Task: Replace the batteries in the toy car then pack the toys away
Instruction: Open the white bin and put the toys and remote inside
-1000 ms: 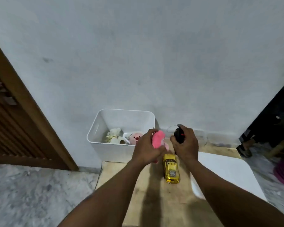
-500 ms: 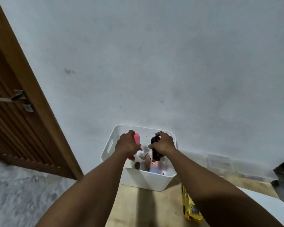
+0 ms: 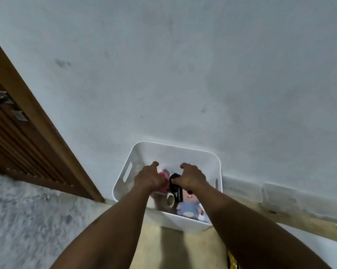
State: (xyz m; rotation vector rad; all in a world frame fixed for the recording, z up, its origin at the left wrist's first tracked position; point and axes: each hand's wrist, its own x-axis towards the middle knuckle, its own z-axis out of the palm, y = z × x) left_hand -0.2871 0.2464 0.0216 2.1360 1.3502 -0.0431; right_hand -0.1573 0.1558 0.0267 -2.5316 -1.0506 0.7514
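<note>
Against the wall stands a white plastic bin (image 3: 175, 147) with my two hands inside its opening. My left hand (image 3: 147, 177) grips a pink soft toy (image 3: 163, 182). My right hand (image 3: 192, 176) holds a black remote controller (image 3: 175, 188), thumb on its side and forefinger lifted. Beneath them in the bin lie a doll in blue clothes (image 3: 189, 207) and other small toys, partly hidden. Only a sliver of the yellow toy car (image 3: 232, 262) shows at the bottom edge, beside my right forearm.
The bin rests on a light wooden surface (image 3: 173, 249). A brown wooden door (image 3: 18, 133) fills the left side, with grey stone floor (image 3: 37, 220) below it. Clear plastic containers (image 3: 280, 195) line the wall to the right, near a white surface (image 3: 319, 241).
Both hands moved forward from above the car to inside the bin and sank lower, still carrying the pink toy and the remote. The view shifted, so the car slid to the bottom edge.
</note>
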